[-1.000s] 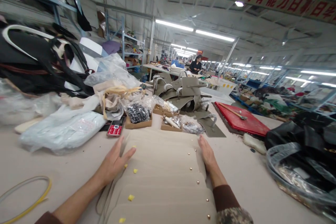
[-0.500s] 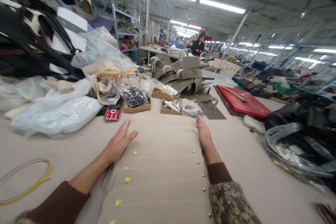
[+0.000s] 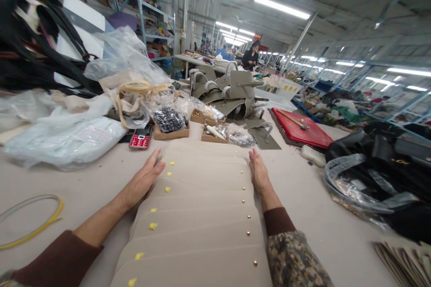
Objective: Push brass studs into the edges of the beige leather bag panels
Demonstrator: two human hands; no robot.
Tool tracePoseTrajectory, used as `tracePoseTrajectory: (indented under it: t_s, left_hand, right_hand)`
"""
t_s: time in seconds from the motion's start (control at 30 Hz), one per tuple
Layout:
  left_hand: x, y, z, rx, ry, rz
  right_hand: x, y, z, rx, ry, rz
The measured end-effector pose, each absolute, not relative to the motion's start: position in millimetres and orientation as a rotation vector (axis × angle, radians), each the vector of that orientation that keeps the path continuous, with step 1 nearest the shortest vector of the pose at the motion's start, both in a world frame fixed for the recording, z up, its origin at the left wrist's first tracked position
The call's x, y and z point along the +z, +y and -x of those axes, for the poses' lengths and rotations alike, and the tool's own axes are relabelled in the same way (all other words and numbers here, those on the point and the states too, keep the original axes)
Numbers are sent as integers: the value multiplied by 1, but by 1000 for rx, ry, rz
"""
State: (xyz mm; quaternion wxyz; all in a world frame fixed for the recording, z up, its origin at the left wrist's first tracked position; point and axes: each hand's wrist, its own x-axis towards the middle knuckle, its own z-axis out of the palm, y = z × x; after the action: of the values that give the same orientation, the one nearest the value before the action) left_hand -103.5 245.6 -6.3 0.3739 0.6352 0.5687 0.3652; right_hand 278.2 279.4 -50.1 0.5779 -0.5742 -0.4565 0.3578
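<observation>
A row of overlapping beige fabric or leather panels (image 3: 202, 219) runs down the middle of the table towards me. Small yellow tabs (image 3: 153, 226) show along its left side, and round metal studs (image 3: 248, 217) line its right. My left hand (image 3: 144, 179) lies against the far left edge, fingers stretched forward and thumb by the panels. Along the far right edge my right hand (image 3: 260, 174) stands on its side, fingers straight and palm turned inward. Neither hand is closed round anything. Whether the palms press on the edges, I cannot tell.
Beyond the panels sit small cardboard boxes (image 3: 215, 133) of hardware and a red phone (image 3: 140, 137). Olive bag pieces (image 3: 239, 98) lie behind them. At right are a red board (image 3: 301, 128) with a hammer and black bags (image 3: 387, 166). A yellow-edged strip (image 3: 55, 213) curls at left.
My left hand has slid off the panels' top to their side. The panels now look more evenly fanned, with more yellow tabs showing at the far end. The view has shifted slightly right.
</observation>
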Motion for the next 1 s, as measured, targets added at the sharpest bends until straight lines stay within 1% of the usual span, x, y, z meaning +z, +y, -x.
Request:
tracePoseTrajectory:
  t_s: [0.17, 0.3, 0.43, 0.63, 0.8, 1.0]
  left_hand:
    - [-11, 237, 93, 972, 1420, -1695]
    - [-5, 234, 92, 990, 1450, -1671]
    - [-7, 202, 109, 960, 1502, -1725]
    - [-37, 151, 117, 797, 1567, -2054]
    - [-43, 147, 111, 714, 1642, -2224]
    - [-35, 150, 105, 683, 1626, -2214]
  right_hand:
    - [-48, 263, -270, 825, -1092, 1391]
    - [-35, 248, -267, 774, -1091, 1428]
    - [-20, 200, -282, 709, -1067, 1520]
    - [-6, 127, -267, 734, -1157, 1748]
    - [2, 106, -247, 652, -1213, 1725]
    - [-1, 93, -248, 660, -1250, 1798]
